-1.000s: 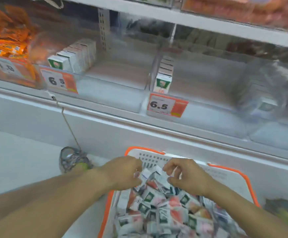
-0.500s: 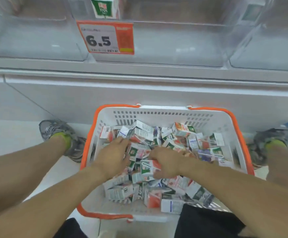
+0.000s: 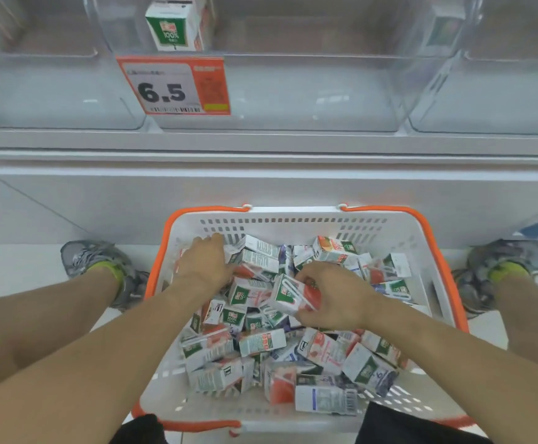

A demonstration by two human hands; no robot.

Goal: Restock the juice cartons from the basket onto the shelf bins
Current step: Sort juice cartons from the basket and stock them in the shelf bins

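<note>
A white basket [image 3: 293,219] with an orange rim sits on the floor between my feet, filled with several small juice cartons [image 3: 261,342] lying jumbled. My right hand [image 3: 331,299] is closed around one red-and-white carton [image 3: 293,296] near the middle of the pile. My left hand [image 3: 205,262] lies palm down on the cartons at the basket's far left, fingers spread; whether it grips one is hidden. Above, a clear shelf bin [image 3: 293,100] holds one upright green-and-white carton [image 3: 173,25] at its left side.
An orange price tag [image 3: 174,86] reading 6.5 hangs on the bin's front. More clear bins flank it left [image 3: 53,91] and right [image 3: 491,91]. A white shelf ledge [image 3: 261,145] runs above the basket. My shoes [image 3: 101,261] stand at either side.
My left hand has slid toward the basket's far left corner. My right hand has closed on a red-and-white carton and raised it slightly off the pile.
</note>
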